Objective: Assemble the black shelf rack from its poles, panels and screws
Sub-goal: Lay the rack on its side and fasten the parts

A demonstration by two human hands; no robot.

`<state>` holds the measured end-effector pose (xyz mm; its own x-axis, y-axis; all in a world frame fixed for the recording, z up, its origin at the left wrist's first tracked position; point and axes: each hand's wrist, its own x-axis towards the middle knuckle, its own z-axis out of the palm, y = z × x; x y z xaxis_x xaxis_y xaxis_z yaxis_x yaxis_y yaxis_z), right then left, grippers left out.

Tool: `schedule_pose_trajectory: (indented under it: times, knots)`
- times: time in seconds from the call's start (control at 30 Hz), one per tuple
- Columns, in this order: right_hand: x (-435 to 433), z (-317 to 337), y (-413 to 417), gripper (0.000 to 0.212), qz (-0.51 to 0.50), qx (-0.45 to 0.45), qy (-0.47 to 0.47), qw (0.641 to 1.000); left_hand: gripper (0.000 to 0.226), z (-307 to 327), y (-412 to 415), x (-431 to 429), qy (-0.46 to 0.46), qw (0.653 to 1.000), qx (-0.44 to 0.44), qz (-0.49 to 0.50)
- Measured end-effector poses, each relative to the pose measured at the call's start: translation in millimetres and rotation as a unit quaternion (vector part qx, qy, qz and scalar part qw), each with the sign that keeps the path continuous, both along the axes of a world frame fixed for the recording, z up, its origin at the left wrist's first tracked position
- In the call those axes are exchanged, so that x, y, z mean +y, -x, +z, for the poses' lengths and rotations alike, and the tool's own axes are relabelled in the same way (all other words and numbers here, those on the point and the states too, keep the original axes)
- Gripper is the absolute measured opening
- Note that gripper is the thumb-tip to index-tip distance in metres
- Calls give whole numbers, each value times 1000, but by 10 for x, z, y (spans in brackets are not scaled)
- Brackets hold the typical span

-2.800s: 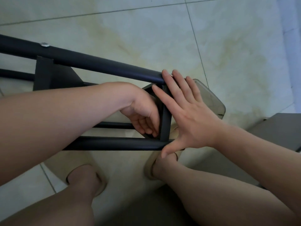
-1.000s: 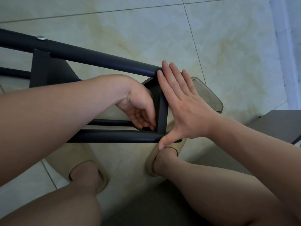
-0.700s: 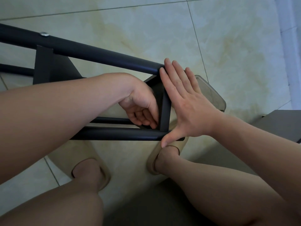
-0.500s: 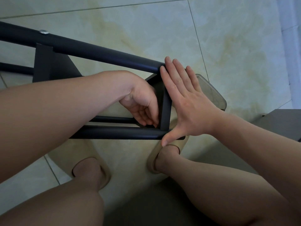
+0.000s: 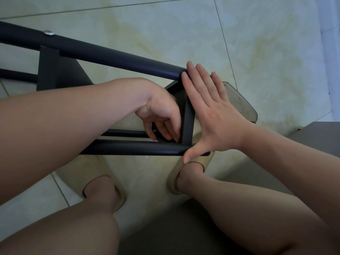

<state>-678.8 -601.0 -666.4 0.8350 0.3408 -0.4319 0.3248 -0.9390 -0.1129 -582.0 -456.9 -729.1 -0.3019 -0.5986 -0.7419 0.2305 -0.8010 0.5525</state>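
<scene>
The black shelf rack lies on its side on the tiled floor. Its far pole (image 5: pixel 117 57) runs from the upper left to the end panel (image 5: pixel 187 126), and the near pole (image 5: pixel 132 148) lies below it. A second panel (image 5: pixel 53 70) sits further left, under a silver screw head (image 5: pixel 48 32) in the far pole. My left hand (image 5: pixel 160 115) reaches inside the frame, its curled fingertips pinching a small screw (image 5: pixel 154 130) at the inner corner of the end panel. My right hand (image 5: pixel 211 115) presses flat on the outside of that panel, thumb on the near pole's end.
My two feet in beige slippers (image 5: pixel 191 162) stand just below the rack. A greyish translucent piece (image 5: pixel 239 103) lies behind my right hand. A grey flat surface (image 5: pixel 322 138) is at the right edge, and a pale wall base (image 5: pixel 331 52) runs down the far right.
My left fingers have worked a little at the panel's inner corner, and the small screw now shows between them. My right hand stays flat on the panel.
</scene>
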Motion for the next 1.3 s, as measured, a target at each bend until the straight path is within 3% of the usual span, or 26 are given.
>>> schedule_pose_trajectory:
  times: [0.13,0.4,0.63,0.83,1.0,1.2,1.3]
  knots:
    - [-4,-9,0,158,1,-4,-6,1000,16,11,13,7,-12,1000,-10,-16]
    - [-7,-11,0,158,2,-3,-5,1000,36,11,8,-3,-7,1000,-15,-7]
    - [5,0,-3,158,0,0,-8,1000,17,10,8,20,-14,999,-18,-24]
    - [8,-1,-7,158,2,1,-7,1000,35,17,-2,21,-7,1000,-18,-9]
    - [15,-2,-5,158,2,-1,-10,1000,15,16,3,32,-12,1000,-13,-19]
    - [15,-7,-12,157,3,-2,-10,1000,34,6,5,30,-6,1000,-7,4]
    - [15,-9,-14,157,2,-4,-11,1000,30,16,-3,27,-6,1000,-10,-4]
